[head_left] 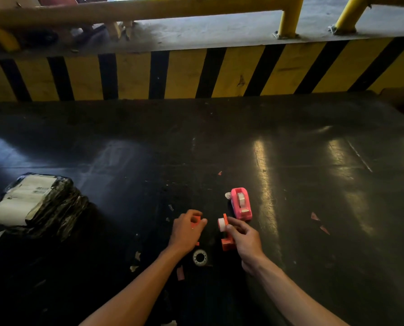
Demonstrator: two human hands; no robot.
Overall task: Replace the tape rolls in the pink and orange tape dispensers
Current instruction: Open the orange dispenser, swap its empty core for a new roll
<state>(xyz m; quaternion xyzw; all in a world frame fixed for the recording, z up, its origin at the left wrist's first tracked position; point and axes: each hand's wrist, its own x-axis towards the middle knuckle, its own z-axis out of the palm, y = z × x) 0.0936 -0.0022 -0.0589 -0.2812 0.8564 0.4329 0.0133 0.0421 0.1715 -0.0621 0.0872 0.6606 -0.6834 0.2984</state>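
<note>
Near the middle of the dark tabletop (313, 175), toward its near edge, the right hand (245, 241) pinches the orange tape dispenser (227, 243) with a white tape roll (221, 224) at its top end. The left hand (188, 229) is curled shut around a small orange piece (195, 222) (probably the hub, though I cannot tell for sure). The pink tape dispenser (241, 203) stands just beyond, a roll already seated in it. A spent roll (200, 257) lies between the forearms. To do this step well, I would line the hub squarely with the roll's core before pressing. Open surface lies right and beyond; a wrapped black parcel (36, 203) sits near the left edge, well apart.
</note>
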